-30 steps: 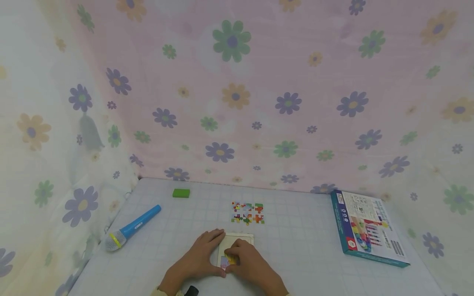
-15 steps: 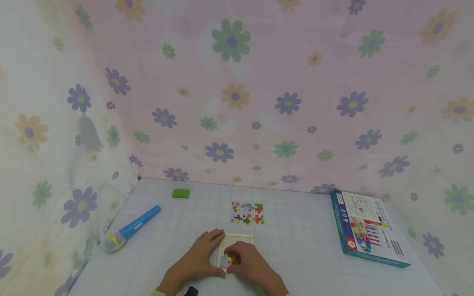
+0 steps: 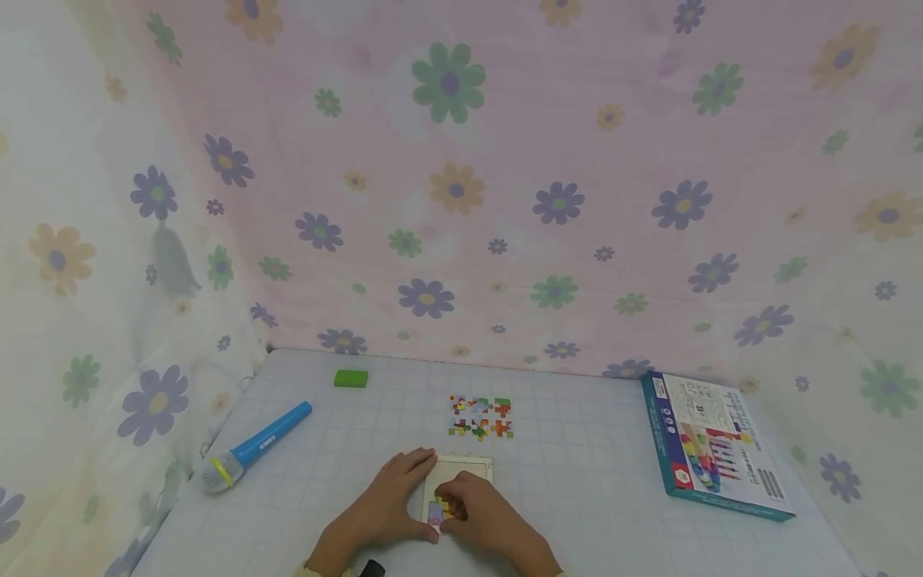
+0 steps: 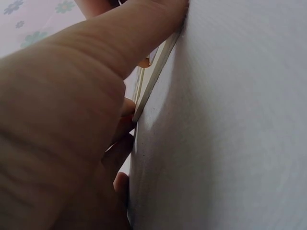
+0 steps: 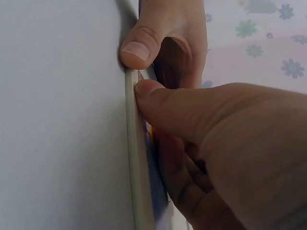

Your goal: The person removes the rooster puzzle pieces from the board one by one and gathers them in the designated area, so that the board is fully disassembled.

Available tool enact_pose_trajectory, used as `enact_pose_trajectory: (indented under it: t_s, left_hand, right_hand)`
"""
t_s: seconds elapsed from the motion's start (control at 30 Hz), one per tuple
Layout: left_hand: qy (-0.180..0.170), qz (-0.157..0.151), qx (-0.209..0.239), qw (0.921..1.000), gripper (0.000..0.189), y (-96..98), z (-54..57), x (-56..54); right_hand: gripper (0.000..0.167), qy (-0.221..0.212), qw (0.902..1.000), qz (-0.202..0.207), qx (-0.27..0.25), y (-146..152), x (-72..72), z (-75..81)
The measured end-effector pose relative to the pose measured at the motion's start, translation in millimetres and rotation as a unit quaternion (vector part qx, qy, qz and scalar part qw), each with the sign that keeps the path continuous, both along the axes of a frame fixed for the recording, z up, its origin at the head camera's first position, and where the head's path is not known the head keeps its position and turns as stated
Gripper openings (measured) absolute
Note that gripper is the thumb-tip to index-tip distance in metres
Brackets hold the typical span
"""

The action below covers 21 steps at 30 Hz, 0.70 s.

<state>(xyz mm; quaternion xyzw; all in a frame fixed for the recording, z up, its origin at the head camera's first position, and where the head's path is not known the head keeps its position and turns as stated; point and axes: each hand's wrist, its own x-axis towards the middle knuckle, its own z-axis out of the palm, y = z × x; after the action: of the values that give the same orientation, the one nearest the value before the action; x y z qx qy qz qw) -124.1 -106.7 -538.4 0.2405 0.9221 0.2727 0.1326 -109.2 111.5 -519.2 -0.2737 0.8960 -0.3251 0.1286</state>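
Observation:
A shallow puzzle tray with a pale wooden rim lies at the near middle of the table. My left hand holds its left side, fingers at the far corner and thumb on the near edge. My right hand is over the tray's near part, its curled fingers and thumb pinching a yellowish puzzle piece, mostly hidden. Beside that lies a purple and pink piece in the tray's near left corner. In the right wrist view, both thumbs sit close together at the tray's rim.
Several loose puzzle pieces lie in two rows beyond the tray. A blue toy microphone and a green block are to the left. At the right lies a flat box. Floral cloth walls surround the table.
My right fingers have shifted slightly over the yellowish piece, showing more of the purple piece beside it. The left hand keeps its place on the tray.

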Motion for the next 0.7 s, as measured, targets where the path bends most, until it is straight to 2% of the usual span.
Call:
enact_pose_trajectory:
  t_s: [0.17,0.27,0.7]
  left_hand:
    - [0.001,0.004,-0.001,1.0000,0.112,0.0,-2.0,-0.2]
    - [-0.001,0.004,-0.003,1.0000,0.112,0.8,-1.4,-0.5]
    - [-0.003,0.001,-0.010,0.9999,0.111,0.1,5.2,1.8]
  right_hand:
    - [0.035,0.029,0.9972,0.015,0.068,-4,4.1,8.0]
    - [0.034,0.033,0.9960,0.012,0.082,-5,4.9,9.2]
    - [0.036,-0.005,0.9996,0.018,-0.019,9,-0.5,0.6]
